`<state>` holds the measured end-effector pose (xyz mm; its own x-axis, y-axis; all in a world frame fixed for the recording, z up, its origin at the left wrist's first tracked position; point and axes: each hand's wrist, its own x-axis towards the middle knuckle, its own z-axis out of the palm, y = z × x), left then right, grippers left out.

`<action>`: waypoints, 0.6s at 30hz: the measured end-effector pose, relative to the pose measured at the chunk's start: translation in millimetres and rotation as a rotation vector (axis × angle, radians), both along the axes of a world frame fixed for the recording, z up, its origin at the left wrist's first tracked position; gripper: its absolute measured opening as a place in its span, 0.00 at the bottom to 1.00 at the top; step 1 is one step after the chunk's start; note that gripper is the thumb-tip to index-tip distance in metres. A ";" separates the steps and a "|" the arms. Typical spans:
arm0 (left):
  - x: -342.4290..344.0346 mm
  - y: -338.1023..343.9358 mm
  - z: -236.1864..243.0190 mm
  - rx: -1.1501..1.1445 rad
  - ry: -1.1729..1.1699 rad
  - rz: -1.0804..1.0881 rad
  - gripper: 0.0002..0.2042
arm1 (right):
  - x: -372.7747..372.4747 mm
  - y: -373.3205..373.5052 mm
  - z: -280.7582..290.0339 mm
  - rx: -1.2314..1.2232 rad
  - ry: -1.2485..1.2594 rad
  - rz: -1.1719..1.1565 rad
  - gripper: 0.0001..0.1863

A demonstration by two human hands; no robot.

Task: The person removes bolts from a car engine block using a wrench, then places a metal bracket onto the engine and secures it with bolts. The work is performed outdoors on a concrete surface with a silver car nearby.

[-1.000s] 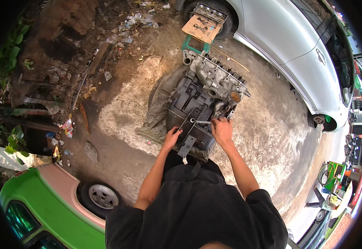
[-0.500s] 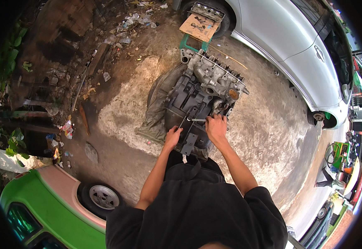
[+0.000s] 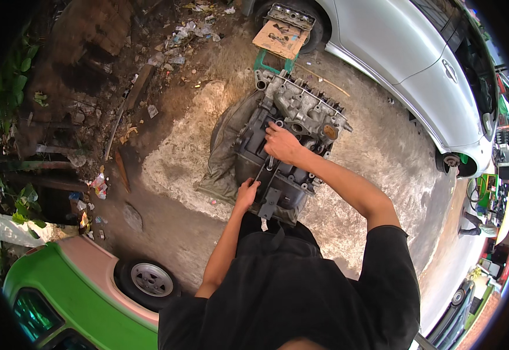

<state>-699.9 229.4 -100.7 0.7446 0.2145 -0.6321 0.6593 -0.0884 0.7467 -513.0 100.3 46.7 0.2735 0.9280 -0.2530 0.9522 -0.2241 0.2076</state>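
A greasy engine [image 3: 298,122] stands before me, a dark lower part toward me and a lighter cylinder head at the far end. My right hand [image 3: 282,144] reaches over its dark middle, fingers curled at a metal wrench [image 3: 270,163]. The hand covers most of the wrench; its near end shows at a bolt area. My left hand [image 3: 247,195] stays low at the engine's left side, pinching a thin metal rod-like tool [image 3: 260,174] that slants up to that same spot. A flat dark bracket [image 3: 270,202] sticks out toward me.
Crumpled grey-green cloth [image 3: 219,175] lies under the engine's left side. Beyond stands a green stool [image 3: 260,61] bearing cardboard [image 3: 279,41] with small parts and a metal cover [image 3: 291,16]. A silver car [image 3: 394,46] is at right, a green car [image 3: 85,291] at lower left.
My right hand has moved away from me and to the left over the engine, swinging the wrench from sideways to pointing away. My left hand keeps nearly the same place.
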 end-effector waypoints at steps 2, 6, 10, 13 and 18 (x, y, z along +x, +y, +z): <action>-0.5 0.5 -4.1 -0.016 -0.019 0.005 0.27 | 3.0 30.0 -1.7 -0.002 -0.056 0.242 0.09; -3.4 1.0 -7.8 -0.062 -0.051 0.018 0.27 | -6.5 74.4 -11.2 -0.142 -0.100 0.456 0.10; -3.4 1.4 -7.7 -0.032 -0.059 0.017 0.26 | 0.2 80.7 -11.7 -0.003 -0.077 0.492 0.09; -3.0 -1.5 -6.1 -0.014 -0.073 0.043 0.25 | 20.5 73.2 3.8 0.020 -0.053 0.393 0.08; -3.4 -3.3 -5.1 -0.016 -0.056 0.075 0.25 | 34.4 24.8 31.0 0.180 -0.031 0.000 0.05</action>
